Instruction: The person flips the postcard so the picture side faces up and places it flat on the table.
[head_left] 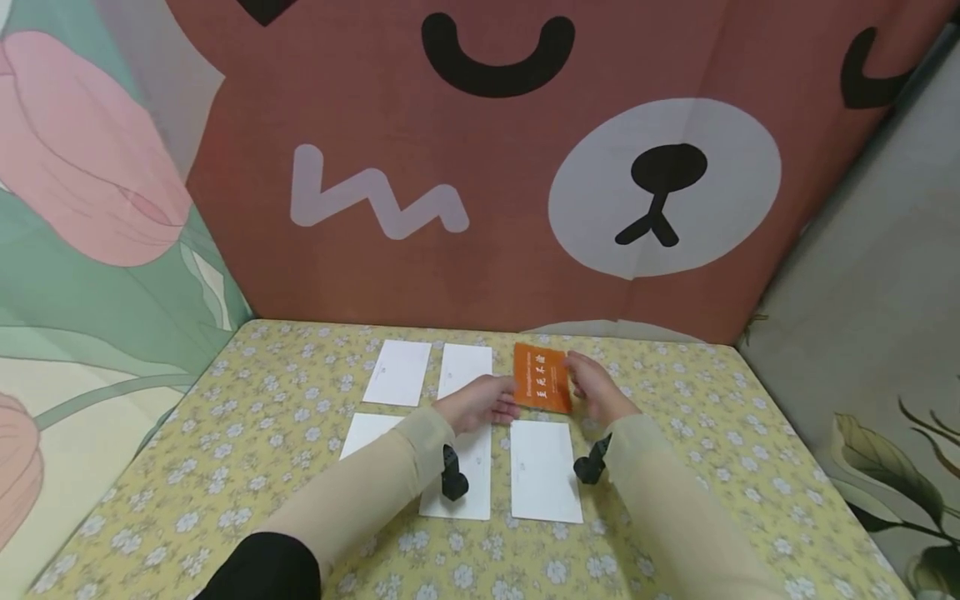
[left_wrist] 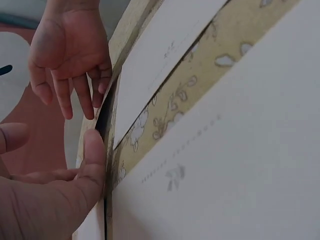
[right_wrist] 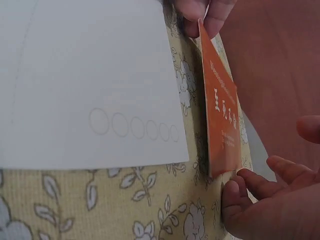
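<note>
An orange card (head_left: 542, 379) with white printed characters is at the back of the table, to the right of the white cards in its row. In the right wrist view the orange card (right_wrist: 221, 115) stands tilted, its near edge raised above the cloth. My left hand (head_left: 480, 402) pinches its left edge; in the right wrist view the left fingers (right_wrist: 215, 17) lie on both sides of a corner. My right hand (head_left: 600, 389) is at the opposite edge, fingertips (right_wrist: 232, 192) touching the card's corner and thumb apart. The right palm (left_wrist: 72, 42) shows in the left wrist view, fingers loosely extended.
A white card (head_left: 546, 471) lies just in front of the orange one. Further left are other white cards (head_left: 397, 372), set in two rows and partly covered by my left arm. Yellow flowered cloth (head_left: 247, 450) covers the table. A brown printed curtain (head_left: 375, 275) hangs behind.
</note>
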